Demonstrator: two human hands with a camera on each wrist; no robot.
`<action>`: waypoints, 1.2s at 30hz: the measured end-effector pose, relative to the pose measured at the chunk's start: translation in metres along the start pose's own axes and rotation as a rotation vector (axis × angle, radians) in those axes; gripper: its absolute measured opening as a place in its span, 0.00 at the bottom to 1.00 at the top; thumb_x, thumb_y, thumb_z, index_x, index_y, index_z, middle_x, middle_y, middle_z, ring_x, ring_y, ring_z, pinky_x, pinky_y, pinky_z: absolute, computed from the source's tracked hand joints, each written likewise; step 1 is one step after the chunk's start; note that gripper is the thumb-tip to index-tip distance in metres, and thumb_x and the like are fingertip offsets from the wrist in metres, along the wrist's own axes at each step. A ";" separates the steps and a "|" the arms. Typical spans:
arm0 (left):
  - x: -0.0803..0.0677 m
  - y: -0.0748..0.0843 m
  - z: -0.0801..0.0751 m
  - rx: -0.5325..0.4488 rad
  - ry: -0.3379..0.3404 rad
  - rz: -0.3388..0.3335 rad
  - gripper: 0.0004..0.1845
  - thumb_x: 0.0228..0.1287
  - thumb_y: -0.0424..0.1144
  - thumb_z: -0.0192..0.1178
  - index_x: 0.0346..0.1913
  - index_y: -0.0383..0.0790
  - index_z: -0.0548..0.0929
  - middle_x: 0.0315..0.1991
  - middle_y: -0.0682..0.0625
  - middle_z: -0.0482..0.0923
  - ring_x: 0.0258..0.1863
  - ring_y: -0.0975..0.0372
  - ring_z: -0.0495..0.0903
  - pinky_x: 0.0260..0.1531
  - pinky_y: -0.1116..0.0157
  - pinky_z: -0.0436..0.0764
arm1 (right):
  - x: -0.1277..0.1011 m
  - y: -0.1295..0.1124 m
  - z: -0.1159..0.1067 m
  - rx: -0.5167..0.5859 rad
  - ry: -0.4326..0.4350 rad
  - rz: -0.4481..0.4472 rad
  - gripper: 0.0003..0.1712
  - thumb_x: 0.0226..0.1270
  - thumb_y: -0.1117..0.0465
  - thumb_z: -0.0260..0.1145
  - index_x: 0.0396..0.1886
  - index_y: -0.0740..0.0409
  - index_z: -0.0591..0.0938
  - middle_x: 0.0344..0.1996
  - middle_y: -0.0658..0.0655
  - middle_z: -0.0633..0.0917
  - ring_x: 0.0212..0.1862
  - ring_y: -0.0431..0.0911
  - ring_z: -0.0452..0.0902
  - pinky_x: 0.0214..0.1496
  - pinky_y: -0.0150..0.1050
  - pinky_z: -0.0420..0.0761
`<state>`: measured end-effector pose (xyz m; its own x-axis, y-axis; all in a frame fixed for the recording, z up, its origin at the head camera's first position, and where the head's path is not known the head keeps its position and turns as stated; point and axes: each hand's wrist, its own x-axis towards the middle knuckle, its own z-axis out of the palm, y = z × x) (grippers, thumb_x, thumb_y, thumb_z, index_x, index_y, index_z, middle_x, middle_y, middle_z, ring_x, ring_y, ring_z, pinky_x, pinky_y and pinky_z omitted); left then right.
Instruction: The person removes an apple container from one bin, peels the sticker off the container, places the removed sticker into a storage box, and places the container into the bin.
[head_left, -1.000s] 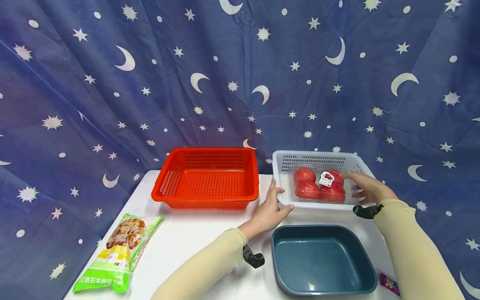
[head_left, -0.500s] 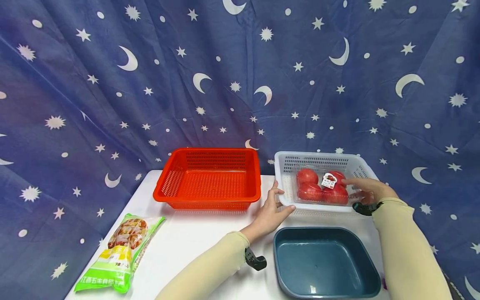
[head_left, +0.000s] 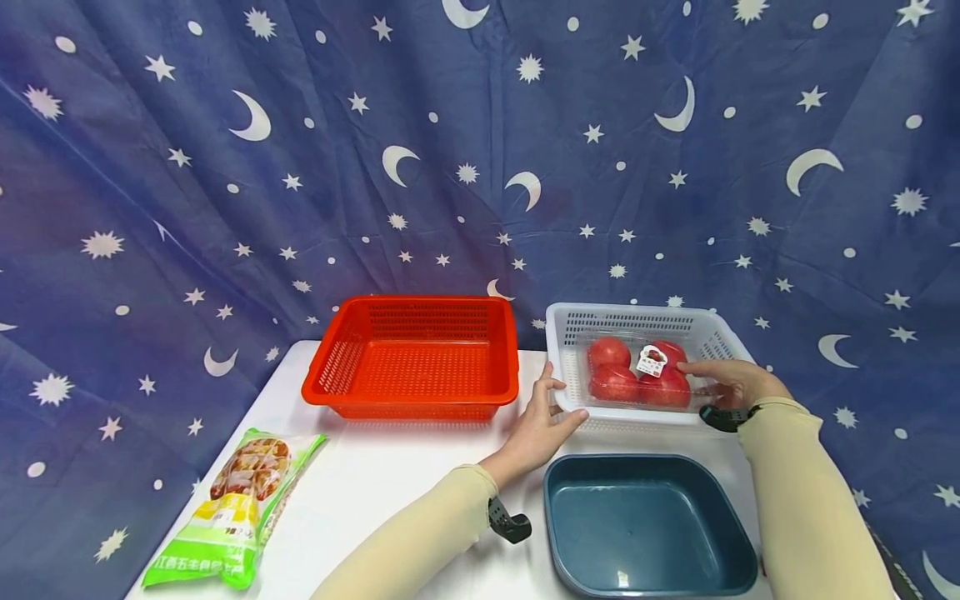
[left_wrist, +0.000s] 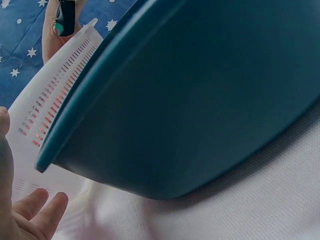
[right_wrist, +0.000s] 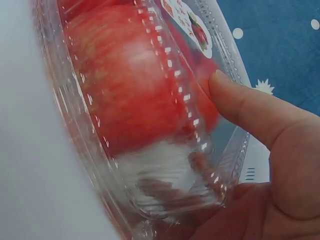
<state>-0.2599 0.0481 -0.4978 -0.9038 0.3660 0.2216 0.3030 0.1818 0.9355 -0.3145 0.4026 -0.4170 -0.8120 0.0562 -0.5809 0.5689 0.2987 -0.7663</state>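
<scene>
The right hand [head_left: 731, 382] grips the right end of the clear box of tomatoes [head_left: 637, 377], thumb on the lid and the other fingers hidden below it. The box sits inside the white basket [head_left: 570, 367]. The left hand [head_left: 542, 423] rests with spread fingers on the near left corner of this basket, thumb on the rim.

The right wrist view shows the thumb [right_wrist: 250, 112] pressing the lid near the label (the fruit there is blurred). In the left wrist view the teal tub [left_wrist: 200, 95] covers almost all; only fingertips [left_wrist: 42, 212] appear.

Further left on the white counter [head_left: 390, 475] stand a red basket [head_left: 412, 354] and a green snack bag [head_left: 228, 508].
</scene>
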 end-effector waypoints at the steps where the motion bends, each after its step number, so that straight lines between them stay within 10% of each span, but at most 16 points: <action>1: 0.000 0.000 0.000 -0.004 0.001 0.002 0.30 0.72 0.48 0.65 0.64 0.40 0.61 0.84 0.56 0.38 0.57 0.52 0.81 0.54 0.66 0.81 | 0.001 -0.001 0.001 0.021 0.005 0.009 0.62 0.71 0.41 0.67 0.80 0.69 0.38 0.76 0.77 0.48 0.74 0.69 0.50 0.69 0.58 0.71; 9: -0.001 -0.002 -0.001 -0.018 0.009 0.010 0.27 0.71 0.47 0.66 0.62 0.44 0.62 0.84 0.55 0.37 0.58 0.51 0.81 0.54 0.66 0.81 | 0.003 -0.006 0.006 0.196 -0.043 0.022 0.62 0.71 0.45 0.69 0.82 0.63 0.35 0.76 0.72 0.50 0.73 0.63 0.52 0.68 0.56 0.71; 15: -0.001 -0.002 -0.001 -0.036 0.001 0.011 0.28 0.72 0.46 0.65 0.63 0.42 0.61 0.84 0.52 0.37 0.60 0.49 0.80 0.56 0.61 0.80 | 0.003 -0.011 0.010 0.361 -0.137 0.051 0.62 0.72 0.49 0.69 0.82 0.55 0.32 0.66 0.67 0.64 0.56 0.57 0.76 0.63 0.57 0.75; 23: 0.000 -0.005 -0.001 -0.053 0.002 0.024 0.28 0.72 0.45 0.66 0.62 0.43 0.61 0.84 0.52 0.37 0.59 0.48 0.81 0.56 0.60 0.80 | -0.005 -0.017 0.013 0.338 -0.160 0.056 0.58 0.74 0.46 0.66 0.82 0.56 0.35 0.45 0.64 0.80 0.47 0.57 0.84 0.61 0.57 0.76; 36: 0.000 -0.002 -0.001 -0.037 -0.018 0.013 0.28 0.72 0.47 0.65 0.63 0.46 0.61 0.84 0.54 0.36 0.60 0.51 0.80 0.56 0.64 0.80 | -0.007 -0.017 0.014 0.291 -0.080 -0.003 0.56 0.71 0.44 0.68 0.80 0.60 0.42 0.46 0.62 0.78 0.43 0.54 0.84 0.57 0.57 0.80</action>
<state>-0.2608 0.0465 -0.4990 -0.8941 0.3848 0.2290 0.3031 0.1436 0.9421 -0.3170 0.3833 -0.4039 -0.8073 -0.0228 -0.5897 0.5896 0.0127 -0.8076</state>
